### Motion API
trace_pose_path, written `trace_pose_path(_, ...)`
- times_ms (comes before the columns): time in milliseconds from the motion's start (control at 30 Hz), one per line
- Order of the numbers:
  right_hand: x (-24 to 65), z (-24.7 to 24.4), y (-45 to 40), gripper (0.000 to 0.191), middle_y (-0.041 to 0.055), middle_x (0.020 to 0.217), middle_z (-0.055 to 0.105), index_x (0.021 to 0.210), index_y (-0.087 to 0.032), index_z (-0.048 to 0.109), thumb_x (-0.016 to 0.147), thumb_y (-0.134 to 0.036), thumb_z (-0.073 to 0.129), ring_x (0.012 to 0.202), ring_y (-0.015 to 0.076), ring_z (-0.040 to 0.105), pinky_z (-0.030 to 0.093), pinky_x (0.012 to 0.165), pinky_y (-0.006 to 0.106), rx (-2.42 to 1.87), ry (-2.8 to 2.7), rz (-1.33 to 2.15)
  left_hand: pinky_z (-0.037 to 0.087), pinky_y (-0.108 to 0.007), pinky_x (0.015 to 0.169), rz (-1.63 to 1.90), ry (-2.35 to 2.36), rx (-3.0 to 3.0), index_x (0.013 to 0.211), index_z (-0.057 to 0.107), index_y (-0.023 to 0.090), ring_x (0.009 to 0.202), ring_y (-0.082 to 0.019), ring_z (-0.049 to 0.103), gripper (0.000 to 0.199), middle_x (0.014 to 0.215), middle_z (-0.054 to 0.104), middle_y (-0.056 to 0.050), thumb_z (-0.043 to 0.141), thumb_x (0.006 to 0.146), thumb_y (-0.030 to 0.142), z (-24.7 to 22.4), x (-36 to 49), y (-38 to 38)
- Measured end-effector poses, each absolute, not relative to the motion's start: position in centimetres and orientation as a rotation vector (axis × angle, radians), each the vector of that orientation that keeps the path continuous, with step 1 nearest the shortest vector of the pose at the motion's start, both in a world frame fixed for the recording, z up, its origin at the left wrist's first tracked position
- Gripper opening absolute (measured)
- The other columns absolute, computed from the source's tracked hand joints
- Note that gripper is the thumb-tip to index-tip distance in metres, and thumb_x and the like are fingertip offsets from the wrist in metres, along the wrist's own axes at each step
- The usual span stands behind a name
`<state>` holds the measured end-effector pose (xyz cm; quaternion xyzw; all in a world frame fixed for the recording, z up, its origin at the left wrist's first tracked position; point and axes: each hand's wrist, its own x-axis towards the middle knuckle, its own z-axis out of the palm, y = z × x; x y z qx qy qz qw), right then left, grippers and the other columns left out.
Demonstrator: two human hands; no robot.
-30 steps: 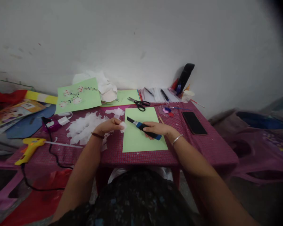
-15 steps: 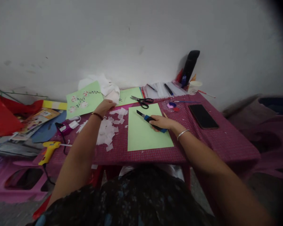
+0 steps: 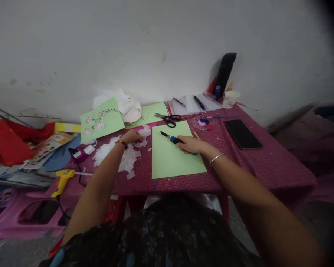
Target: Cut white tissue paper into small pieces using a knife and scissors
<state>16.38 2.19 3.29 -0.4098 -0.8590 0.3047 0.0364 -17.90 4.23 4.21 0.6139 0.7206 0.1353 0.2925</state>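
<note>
A blue and black utility knife, its dark blade pointing to the far left, is gripped in my right hand. The knife is over a light green sheet of paper lying on the table. My left hand is among torn white paper scraps, left of that sheet. Its fingers stretch to the right over the scraps, and the fingertips are small and hard to make out. Black-handled scissors lie open at the sheet's far edge. A pencil rests by the sheet's right side.
Green paper with painted flowers and crumpled white paper lie at the back left. A yellow glue gun sits at the left edge. On the right are a phone, paint pots, a brush and a cup.
My left hand has come away from the crumpled white paper at the back, nearer to me onto the torn scraps. My right hand keeps the knife in nearly the same place.
</note>
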Motion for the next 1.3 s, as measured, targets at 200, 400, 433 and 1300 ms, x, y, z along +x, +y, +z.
trace_pose_path(200, 16.3, 3.0, 2.4, 0.029, 0.0174, 0.112, 0.071, 0.115, -0.017, 0.057, 0.094, -0.035, 0.049, 0.106, 0.0334, 0.065, 0.041, 0.096, 0.048, -1.399, -2.677, 0.505, 0.045, -0.025, 0.056, 0.692, 1.772, 1.472, 0.061, 0.048, 0.019, 0.054, -0.012, 0.052, 0.021, 0.059, 0.051, 0.000, 0.060, 0.077, 0.022, 5.9, -17.4, 4.5)
trace_pose_path(400, 16.6, 2.3, 2.8, 0.027, 0.0167, 0.112, 0.070, 0.112, -0.018, 0.060, 0.090, -0.033, 0.056, 0.105, 0.0334, 0.064, 0.035, 0.102, 0.053, -1.347, -2.655, 0.461, 0.051, -0.024, 0.070, 1.285, 1.338, 1.282, 0.074, 0.048, 0.018, 0.067, -0.010, 0.055, 0.010, 0.071, 0.054, 0.001, 0.056, 0.078, 0.013, 9.6, -15.8, 3.9)
trace_pose_path(433, 16.5, 2.2, 2.8, 0.027, 0.0166, 0.111, 0.069, 0.111, -0.018, 0.061, 0.089, -0.033, 0.057, 0.105, 0.0334, 0.064, 0.034, 0.102, 0.054, -1.337, -2.651, 0.454, 0.050, -0.023, 0.069, 1.336, 1.264, 1.243, 0.075, 0.049, 0.018, 0.067, -0.009, 0.055, 0.011, 0.072, 0.054, 0.001, 0.058, 0.076, 0.012, 10.1, -15.2, 3.6)
trace_pose_path(1300, 14.2, 2.7, 2.0, 0.039, 0.0066, 0.095, 0.069, 0.093, -0.019, 0.060, 0.084, -0.057, 0.060, 0.084, 0.0172, 0.064, 0.053, 0.080, 0.031, -0.737, -1.219, 1.677, 0.040, -0.023, 0.059, 1.043, 0.859, 1.403, 0.102, 0.074, 0.020, 0.066, -0.012, 0.053, 0.040, 0.080, 0.069, -0.002, 0.069, 0.064, 0.011, 3.1, -4.6, -2.0)
